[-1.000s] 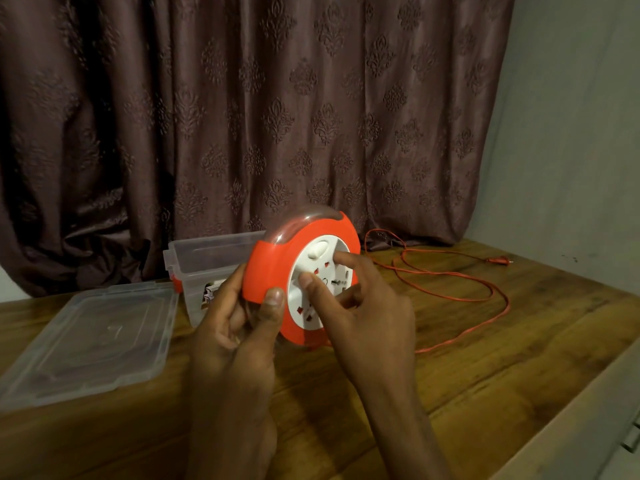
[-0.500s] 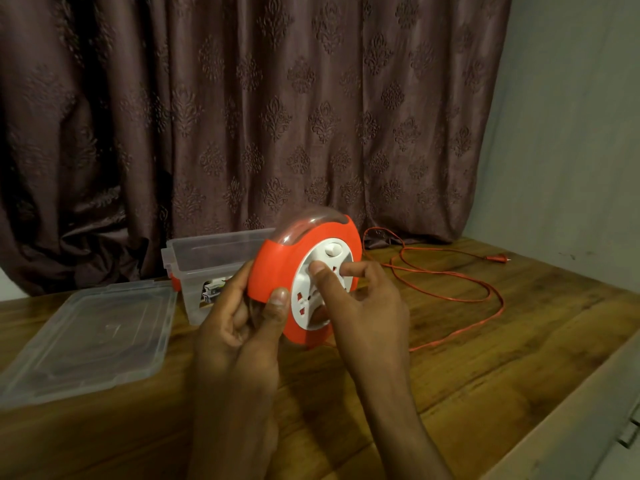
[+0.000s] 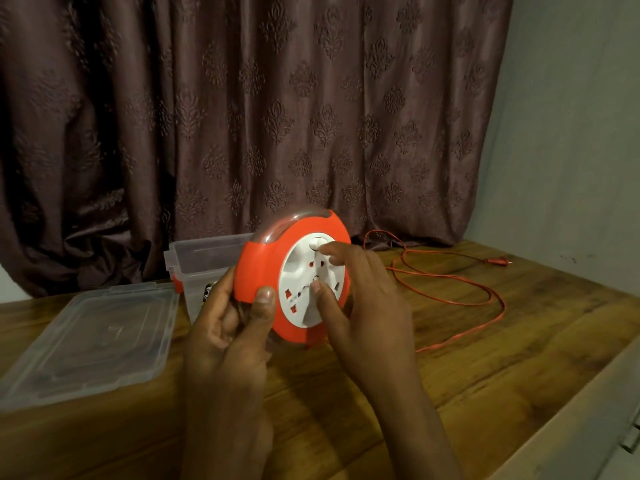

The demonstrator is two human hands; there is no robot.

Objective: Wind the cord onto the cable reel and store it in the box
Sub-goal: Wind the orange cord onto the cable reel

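Up close, the left hand (image 3: 228, 327) grips the orange cable reel (image 3: 294, 278) above the bench (image 3: 485, 358); right hand (image 3: 360, 292) fingers press its white face (sockets visible). Cord (image 3: 450, 296) trails rightward; box (image 3: 204, 258) behind.

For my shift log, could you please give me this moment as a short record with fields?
reel: orange cable reel, held upright above the table
left hand: left hand grips the reel's rim
right hand: right hand, fingertips on the white face
cord: cord lies in loose loops on the table, plug at the far end
box: clear box open behind the reel
lid: lid flat on the table, left
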